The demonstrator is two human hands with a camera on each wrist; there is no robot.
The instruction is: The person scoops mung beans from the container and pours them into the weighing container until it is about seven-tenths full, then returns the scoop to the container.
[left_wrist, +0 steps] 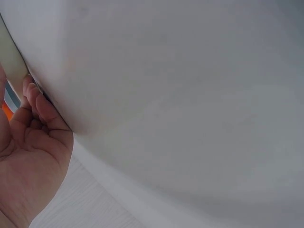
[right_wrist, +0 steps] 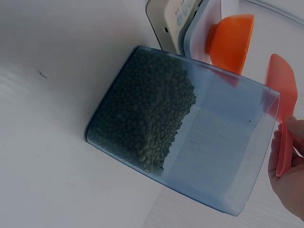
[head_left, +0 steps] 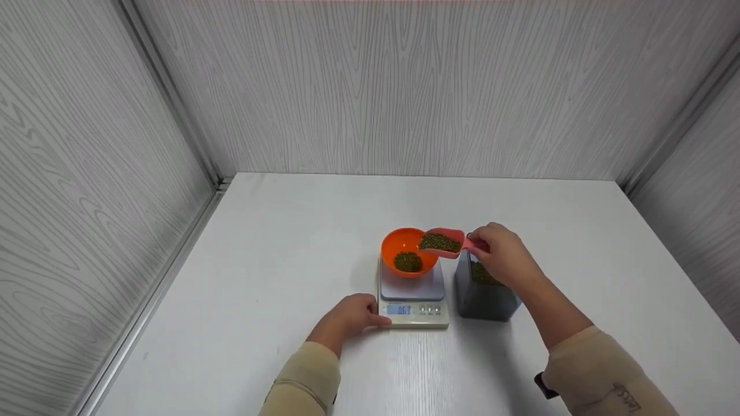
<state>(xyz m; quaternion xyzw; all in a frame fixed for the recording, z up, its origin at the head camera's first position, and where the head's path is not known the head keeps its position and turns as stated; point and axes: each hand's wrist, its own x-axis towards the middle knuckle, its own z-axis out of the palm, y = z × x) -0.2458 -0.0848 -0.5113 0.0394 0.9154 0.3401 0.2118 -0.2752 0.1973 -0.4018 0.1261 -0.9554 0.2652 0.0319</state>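
Right hand (head_left: pixel 502 254) raised above the blue container (head_left: pixel 483 294), fingers and thumb pinched on the handle of a pink scoop (head_left: pixel 446 242). Scoop loaded with green beans (head_left: pixel 439 242), held level just over the right rim of the orange bowl (head_left: pixel 407 252), its front edge overlapping the bowl in the head view. Seen from the right wrist, only the fingertips (right_wrist: pixel 287 175) curled round the scoop's handle (right_wrist: pixel 281 118), beside the container's open top.

Left hand (head_left: pixel 354 315) low on the desk (head_left: pixel 277 260), fingers loosely bent and resting against the left front corner of the kitchen scale (head_left: pixel 413 294); nothing gripped. From the left wrist, fingers (left_wrist: pixel 40 102) laid along the scale's pale edge, palm toward the camera.

Orange bowl seated on the scale's platform, a small heap of green beans at its bottom. Scale's lit blue display (head_left: pixel 399 310) facing the person, digits too small to read surely, a row of buttons to its right. Blue see-through container standing upright just right of the scale, partly filled with the same green beans (right_wrist: pixel 147 114).

Cream sleeves on both forearms, a dark band at the right wrist. White desk, closed in on three sides by grey wood-grain panels (head_left: pixel 404 86).
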